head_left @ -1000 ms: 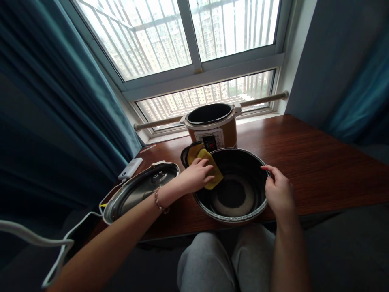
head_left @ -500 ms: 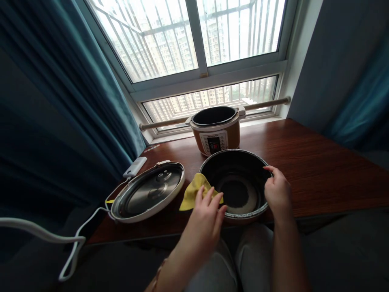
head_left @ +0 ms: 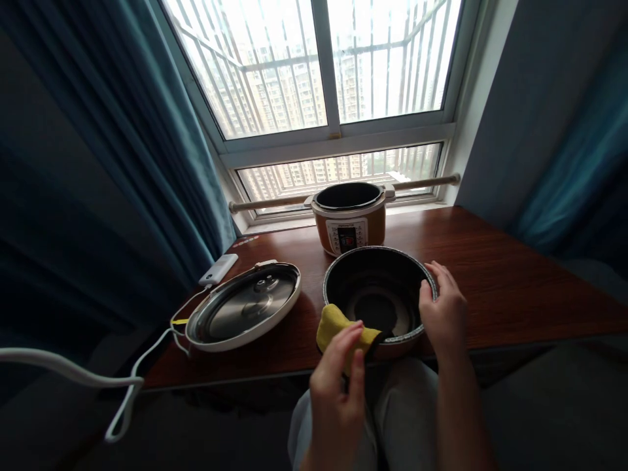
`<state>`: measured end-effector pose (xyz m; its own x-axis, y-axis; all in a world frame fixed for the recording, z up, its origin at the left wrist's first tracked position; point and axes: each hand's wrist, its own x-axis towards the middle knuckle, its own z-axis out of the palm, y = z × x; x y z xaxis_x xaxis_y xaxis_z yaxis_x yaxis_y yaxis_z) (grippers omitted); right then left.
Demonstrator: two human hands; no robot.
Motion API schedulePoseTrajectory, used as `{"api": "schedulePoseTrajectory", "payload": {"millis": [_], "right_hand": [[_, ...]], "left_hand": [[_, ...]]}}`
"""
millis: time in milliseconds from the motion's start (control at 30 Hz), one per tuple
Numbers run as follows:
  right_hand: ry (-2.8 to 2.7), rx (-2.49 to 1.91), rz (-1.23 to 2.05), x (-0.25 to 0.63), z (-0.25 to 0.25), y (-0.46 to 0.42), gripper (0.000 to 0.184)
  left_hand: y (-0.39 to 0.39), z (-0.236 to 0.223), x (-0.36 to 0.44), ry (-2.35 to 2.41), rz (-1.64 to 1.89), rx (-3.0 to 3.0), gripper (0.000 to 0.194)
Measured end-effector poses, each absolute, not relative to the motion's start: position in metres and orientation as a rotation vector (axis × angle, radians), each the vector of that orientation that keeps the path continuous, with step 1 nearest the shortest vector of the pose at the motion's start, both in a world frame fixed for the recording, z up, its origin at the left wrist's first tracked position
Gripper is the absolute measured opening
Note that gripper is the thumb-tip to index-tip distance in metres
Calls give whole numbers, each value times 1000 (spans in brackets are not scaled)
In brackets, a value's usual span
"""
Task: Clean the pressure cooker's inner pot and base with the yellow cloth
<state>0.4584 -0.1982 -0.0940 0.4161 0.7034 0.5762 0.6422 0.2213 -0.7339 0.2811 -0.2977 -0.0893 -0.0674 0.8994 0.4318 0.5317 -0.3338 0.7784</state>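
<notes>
Yellow cloth (head_left: 334,323), grasped by left fingers (head_left: 344,337), overlaps the near pot rim (head_left: 405,337), while right fingers (head_left: 445,280) grip its edge beside open tabletop (head_left: 515,281).

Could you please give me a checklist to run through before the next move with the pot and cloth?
1. Black-lined pot opening upward: ok.
2. Pot's base fully supported by the wooden table: cannot tell; the pot sits at the near edge and its base is hidden.
3. Yellow cloth at the pot's near-left rim: ok.
4. Left hand has a firm grip on the cloth: cannot tell.
5. Right hand at the pot's right rim: ok.
6. Cooker lid apart from the pot: ok.
</notes>
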Motion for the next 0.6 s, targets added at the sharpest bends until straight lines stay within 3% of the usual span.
{"api": "schedulePoseTrajectory", "payload": {"millis": [133, 233, 333, 467, 600], "right_hand": [[-1660, -1351, 274, 401, -66, -231, 32], [-2031, -1348, 396, 355, -59, -248, 29], [-2278, -1421, 299, 334, -62, -252, 34], [-2449, -1358, 232, 357, -67, -253, 43], [-2506, -1144, 388, 421, -67, -256, 44]], "left_hand": [[-243, -79, 230, 1704, 1521, 1667, 33], [-196, -83, 206, 1748, 1324, 1630, 47], [-167, -93, 201, 1710, 1125, 1639, 56], [-159, -105, 209, 1581, 1141, 1592, 49], [-165, -111, 217, 1452, 1239, 1579, 40]]}}
